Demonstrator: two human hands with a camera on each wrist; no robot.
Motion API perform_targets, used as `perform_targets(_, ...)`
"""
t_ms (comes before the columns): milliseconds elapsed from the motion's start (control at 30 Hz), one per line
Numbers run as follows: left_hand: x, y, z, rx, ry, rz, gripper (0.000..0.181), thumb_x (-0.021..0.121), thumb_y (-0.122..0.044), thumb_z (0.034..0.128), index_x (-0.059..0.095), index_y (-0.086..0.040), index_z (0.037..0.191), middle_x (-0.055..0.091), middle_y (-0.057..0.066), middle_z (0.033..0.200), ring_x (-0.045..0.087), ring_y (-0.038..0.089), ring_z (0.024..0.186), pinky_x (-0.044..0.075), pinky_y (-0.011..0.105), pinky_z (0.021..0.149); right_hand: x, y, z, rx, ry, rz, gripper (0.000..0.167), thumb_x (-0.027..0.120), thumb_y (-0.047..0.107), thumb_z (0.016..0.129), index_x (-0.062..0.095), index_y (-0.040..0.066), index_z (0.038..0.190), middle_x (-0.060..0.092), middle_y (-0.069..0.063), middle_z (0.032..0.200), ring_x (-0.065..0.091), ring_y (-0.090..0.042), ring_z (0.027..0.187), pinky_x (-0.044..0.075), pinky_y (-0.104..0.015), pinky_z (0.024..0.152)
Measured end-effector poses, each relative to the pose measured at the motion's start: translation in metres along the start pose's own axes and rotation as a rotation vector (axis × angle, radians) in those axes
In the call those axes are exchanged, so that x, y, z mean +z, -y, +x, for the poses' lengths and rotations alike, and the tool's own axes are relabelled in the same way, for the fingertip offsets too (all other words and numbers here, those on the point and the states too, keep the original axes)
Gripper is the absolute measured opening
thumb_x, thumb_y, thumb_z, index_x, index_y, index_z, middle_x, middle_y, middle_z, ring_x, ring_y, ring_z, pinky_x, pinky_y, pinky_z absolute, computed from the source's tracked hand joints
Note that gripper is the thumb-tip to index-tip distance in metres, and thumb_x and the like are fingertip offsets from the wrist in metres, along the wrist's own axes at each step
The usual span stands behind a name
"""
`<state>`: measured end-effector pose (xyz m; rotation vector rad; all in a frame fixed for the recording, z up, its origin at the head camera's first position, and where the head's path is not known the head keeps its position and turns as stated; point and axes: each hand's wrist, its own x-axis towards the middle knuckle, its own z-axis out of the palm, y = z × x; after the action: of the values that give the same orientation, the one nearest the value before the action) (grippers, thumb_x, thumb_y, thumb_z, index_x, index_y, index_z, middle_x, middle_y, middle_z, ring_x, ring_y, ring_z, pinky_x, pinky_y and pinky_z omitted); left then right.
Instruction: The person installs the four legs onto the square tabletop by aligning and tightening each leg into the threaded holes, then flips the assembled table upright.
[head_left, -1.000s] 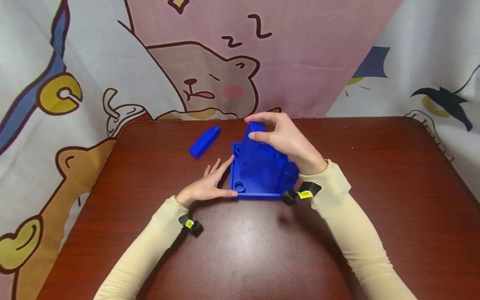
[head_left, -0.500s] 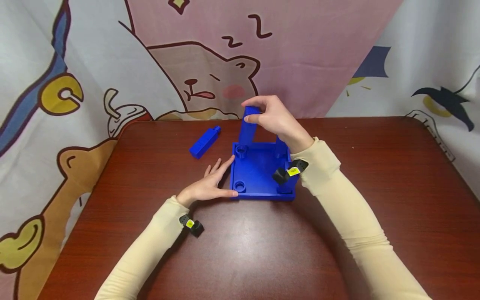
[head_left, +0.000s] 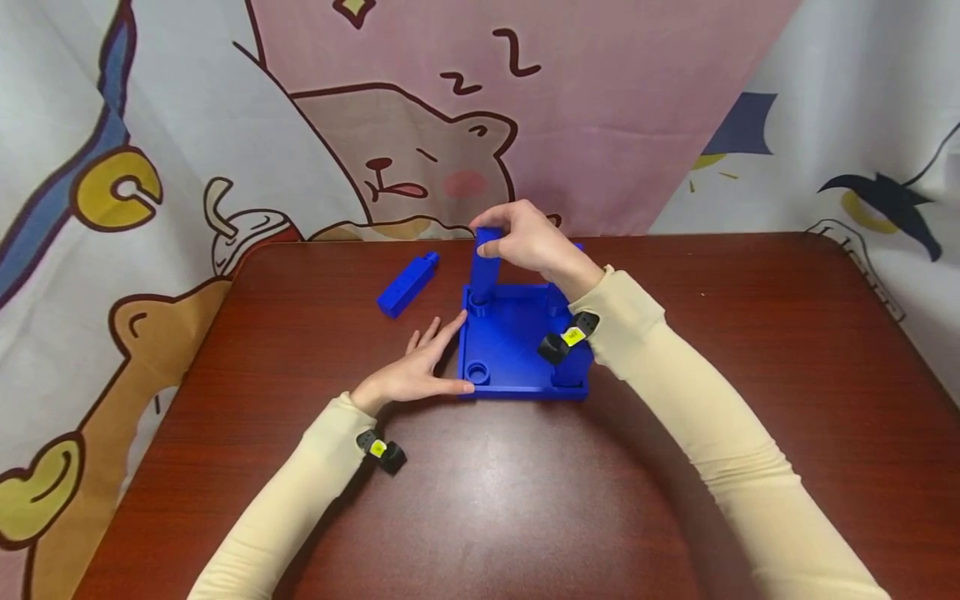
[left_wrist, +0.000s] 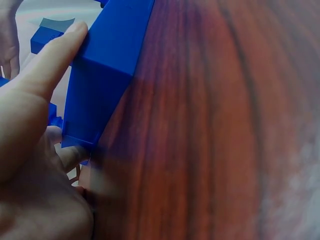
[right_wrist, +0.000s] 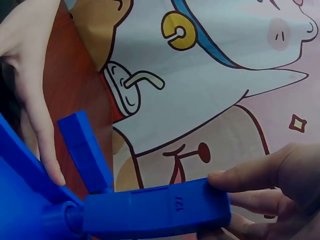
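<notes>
Counted one blue tray (head_left: 517,333), four blue posts (head_left: 408,286) (head_left: 486,271) (head_left: 557,298) (head_left: 572,369) (one loose at left, one held at the tray's far left, one far right, one near right, last two partly hidden), two hands (head_left: 411,375) (head_left: 531,243), two wrist cameras (head_left: 392,457) (head_left: 555,348), one table (head_left: 480,500), one printed backdrop (head_left: 600,125).

**Tray (head_left: 517,342) before you on the table (head_left: 487,508)**

Your left hand (head_left: 415,375) touches its left edge; your right hand (head_left: 531,242) holds a post (head_left: 485,267) at its far-left socket (head_left: 477,309). Standing posts (head_left: 568,372) occupy both right corners. A loose post (head_left: 408,286) lies left of the tray. Cloth (head_left: 600,125) hangs behind.
</notes>
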<state>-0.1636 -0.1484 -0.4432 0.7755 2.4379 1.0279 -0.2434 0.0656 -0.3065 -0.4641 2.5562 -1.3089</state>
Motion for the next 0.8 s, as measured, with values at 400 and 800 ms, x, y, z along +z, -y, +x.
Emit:
perform_targets(400, 0.001, -0.0009, 0.0013, 0.001, -0.003, 0.006, 0.104, 0.073, -0.041, 0.0848, 0.002, -0.018, 0.157, 0.003, -0.002, 0.161, -0.011, 0.032, 0.144, -0.011, 0.055, 0.109, -0.0011, -0.0007, -0.0053, 0.002, 0.098, 0.002, 0.038, 0.066, 0.003, 0.09, 0.061, 0.002, 0.127, 0.059, -0.015, 0.127, 0.055, -0.029, 0.116, 0.042, -0.042, 0.099)
perform_targets(800, 0.001, -0.0008, 0.0001, -0.005, -0.002, 0.002, 0.104, 0.073, -0.044, 0.0845, 0.003, -0.017, 0.157, 0.003, 0.0, 0.161, -0.012, 0.032, 0.144, -0.012, 0.056, 0.109, -0.0023, -0.0031, -0.0053, -0.041, 0.144, 0.018, 0.037, 0.06, -0.002, 0.092, 0.062, 0.003, 0.128, 0.058, -0.013, 0.131, 0.051, -0.027, 0.123, 0.038, -0.042, 0.103)
